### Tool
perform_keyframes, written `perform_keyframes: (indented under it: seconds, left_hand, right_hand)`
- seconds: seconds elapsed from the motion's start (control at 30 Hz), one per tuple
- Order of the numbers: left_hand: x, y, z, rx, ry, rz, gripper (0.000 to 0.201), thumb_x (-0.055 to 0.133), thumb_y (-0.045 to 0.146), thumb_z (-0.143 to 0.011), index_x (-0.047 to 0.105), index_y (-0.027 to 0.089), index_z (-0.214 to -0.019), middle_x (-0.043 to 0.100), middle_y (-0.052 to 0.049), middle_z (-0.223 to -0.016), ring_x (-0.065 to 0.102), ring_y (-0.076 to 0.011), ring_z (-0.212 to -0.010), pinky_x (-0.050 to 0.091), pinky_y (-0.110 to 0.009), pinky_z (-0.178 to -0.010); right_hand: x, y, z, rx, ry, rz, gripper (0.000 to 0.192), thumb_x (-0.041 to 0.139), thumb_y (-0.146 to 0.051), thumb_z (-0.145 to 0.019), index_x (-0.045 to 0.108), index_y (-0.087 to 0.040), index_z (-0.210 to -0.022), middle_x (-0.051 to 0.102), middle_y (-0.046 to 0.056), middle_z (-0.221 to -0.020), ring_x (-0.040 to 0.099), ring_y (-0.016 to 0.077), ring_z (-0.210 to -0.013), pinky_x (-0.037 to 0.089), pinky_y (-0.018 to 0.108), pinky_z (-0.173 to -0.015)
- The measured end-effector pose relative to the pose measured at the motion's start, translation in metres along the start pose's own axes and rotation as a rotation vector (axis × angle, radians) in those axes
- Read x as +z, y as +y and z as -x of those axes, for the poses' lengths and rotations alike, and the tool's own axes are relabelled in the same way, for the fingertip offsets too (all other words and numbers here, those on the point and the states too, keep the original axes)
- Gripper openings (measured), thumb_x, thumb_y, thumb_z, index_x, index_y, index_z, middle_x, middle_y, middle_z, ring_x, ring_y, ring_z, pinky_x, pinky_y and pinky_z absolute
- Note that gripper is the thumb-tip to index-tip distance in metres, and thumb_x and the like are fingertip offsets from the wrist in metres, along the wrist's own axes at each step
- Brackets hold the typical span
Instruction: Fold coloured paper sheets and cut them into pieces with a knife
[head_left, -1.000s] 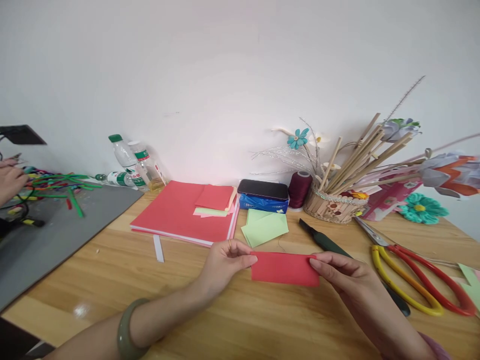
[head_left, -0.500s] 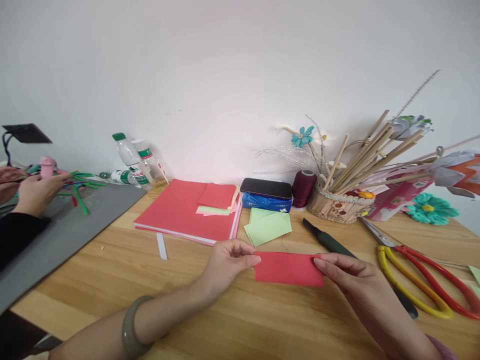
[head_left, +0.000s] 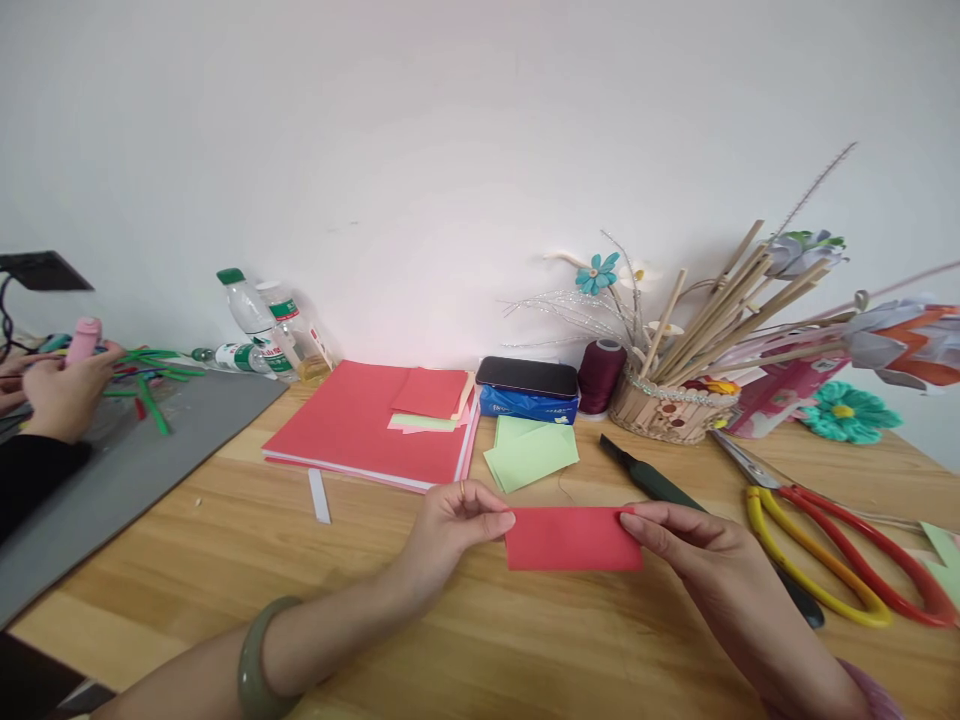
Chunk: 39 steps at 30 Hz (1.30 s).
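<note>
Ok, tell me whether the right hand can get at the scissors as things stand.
Probably yes: the scissors lie close beside the right hand, with nothing seen covering their handles. But its fingers pinch the red paper, so it would likely need to let go first.

The paper rectangle (head_left: 574, 540) is red, the scissor handles (head_left: 840, 543) yellow and red.

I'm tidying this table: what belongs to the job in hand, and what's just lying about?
Job in hand:
- red rectangular paper, held by left hand and right hand
- perhaps light-green paper sheets, untouched

Likely just lying about:
- maroon thread spool
- black phone atop rectangular blue box
- green-capped clear plastic bottle
- turquoise, yellow-centred flower
</note>
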<state>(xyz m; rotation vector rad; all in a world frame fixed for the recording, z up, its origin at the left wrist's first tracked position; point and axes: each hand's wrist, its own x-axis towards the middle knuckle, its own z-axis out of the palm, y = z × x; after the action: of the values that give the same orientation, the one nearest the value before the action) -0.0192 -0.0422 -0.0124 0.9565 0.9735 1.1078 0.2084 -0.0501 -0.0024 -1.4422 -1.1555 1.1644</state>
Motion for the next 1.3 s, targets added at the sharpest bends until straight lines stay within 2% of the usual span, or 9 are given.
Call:
perform_keyframes:
  seconds: [0.37,0.5,0.63,0.77,0.9,1.0,1.17,1.3]
  left_hand:
    - [0.0,-0.001,-0.002,-0.01,0.03,-0.104,0.017,0.079,0.025,-0.057,0.065,0.016,-0.059,0.063,0.002,-0.06,0.053,-0.0095,-0.059,0.041,-0.021,-0.061]
    - [-0.001,-0.002,-0.003,0.012,0.048,-0.157,0.016,0.077,0.026,-0.058,0.065,0.016,-0.059,0.062,0.002,-0.06,0.052,-0.0099,-0.059,0.04,-0.021,-0.061]
    - [-0.004,-0.003,-0.005,0.004,0.046,-0.224,0.017,0.075,0.029,-0.058,0.064,0.016,-0.06,0.062,0.0,-0.061,0.052,-0.0111,-0.058,0.04,-0.022,-0.059]
    - [-0.01,-0.004,-0.01,-0.073,-0.051,-0.475,0.017,0.069,0.03,-0.061,0.063,0.015,-0.063,0.062,-0.001,-0.061,0.052,-0.0117,-0.056,0.039,-0.023,-0.056]
    - [-0.017,-0.001,-0.013,-0.084,-0.104,-0.728,0.01,0.065,0.025,-0.062,0.065,0.016,-0.063,0.061,0.0,-0.06,0.054,-0.0136,-0.056,0.038,-0.023,-0.054]
    - [-0.016,0.004,-0.009,-0.045,-0.093,-0.833,0.004,0.062,0.02,-0.06,0.065,0.018,-0.059,0.062,0.0,-0.06,0.054,-0.0155,-0.058,0.036,-0.024,-0.054]
    - [-0.01,0.009,-0.003,0.082,-0.085,-1.128,0.014,0.054,0.014,-0.062,0.065,0.021,-0.059,0.064,0.0,-0.065,0.056,-0.0173,-0.064,0.034,-0.024,-0.056]
    - [-0.008,0.01,-0.003,0.049,-0.089,-1.158,0.014,0.053,0.014,-0.063,0.066,0.021,-0.06,0.066,-0.001,-0.067,0.057,-0.0177,-0.065,0.034,-0.024,-0.055]
  right_hand:
    - [0.002,-0.001,0.001,-0.048,0.013,0.064,0.029,0.073,-0.049,-0.057,0.074,-0.024,-0.072,0.071,0.003,-0.077,0.062,0.0194,-0.075,0.049,0.026,-0.067]
    - [0.0,0.001,0.0,-0.071,-0.012,0.11,0.033,0.072,-0.051,-0.058,0.073,-0.022,-0.073,0.071,0.005,-0.078,0.061,0.0208,-0.075,0.049,0.028,-0.066]
    - [0.0,0.003,-0.003,-0.08,-0.062,0.187,0.035,0.065,-0.054,-0.065,0.072,-0.021,-0.076,0.07,0.004,-0.079,0.06,0.0191,-0.074,0.048,0.026,-0.065]
    - [0.002,0.007,-0.004,-0.075,-0.167,0.33,0.036,0.058,-0.053,-0.072,0.07,-0.019,-0.076,0.068,0.003,-0.073,0.058,0.0173,-0.065,0.044,0.026,-0.057]
    - [0.007,0.011,-0.002,-0.136,-0.246,0.504,0.029,0.054,-0.045,-0.077,0.068,-0.02,-0.072,0.067,0.001,-0.072,0.058,0.0182,-0.066,0.042,0.028,-0.06]
    - [0.011,0.014,0.001,-0.204,-0.253,0.614,0.024,0.051,-0.039,-0.079,0.065,-0.022,-0.072,0.066,0.001,-0.071,0.056,0.018,-0.064,0.04,0.03,-0.06]
    - [0.015,0.017,0.001,-0.274,-0.224,0.727,0.022,0.048,-0.036,-0.08,0.064,-0.022,-0.075,0.064,0.004,-0.077,0.056,0.0193,-0.068,0.039,0.032,-0.064]
    - [0.014,0.02,0.0,-0.278,-0.229,0.75,0.023,0.046,-0.036,-0.082,0.064,-0.022,-0.077,0.065,0.004,-0.08,0.057,0.0195,-0.071,0.04,0.032,-0.065]
